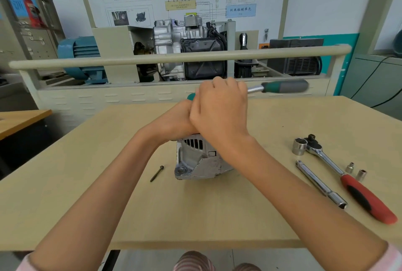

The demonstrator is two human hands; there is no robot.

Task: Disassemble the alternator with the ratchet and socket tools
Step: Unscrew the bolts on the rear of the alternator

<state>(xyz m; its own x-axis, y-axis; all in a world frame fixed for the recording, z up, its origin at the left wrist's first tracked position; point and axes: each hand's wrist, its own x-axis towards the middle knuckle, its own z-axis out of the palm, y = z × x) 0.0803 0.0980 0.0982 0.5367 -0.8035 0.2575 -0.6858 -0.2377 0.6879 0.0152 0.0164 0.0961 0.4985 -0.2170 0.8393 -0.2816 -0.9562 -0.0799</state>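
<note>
The silver alternator (195,161) stands on the wooden table (130,205), its upper part covered by both hands. My right hand (219,114) grips the shaft of a ratchet just above the alternator. The ratchet's green and grey handle (285,86) sticks out to the right. My left hand (171,123) sits against the right one on top of the alternator and holds a tool whose teal end (191,96) pokes out above it. Most of the left fingers, the ratchet head and the socket are hidden. A long dark bolt (157,173) lies loose on the table, left of the alternator.
To the right lie a red-handled ratchet (359,188), a large socket (299,146), a chrome extension bar (319,184) and two small sockets (349,167) (361,175). A beige rail (152,59) and an engine display stand behind the table.
</note>
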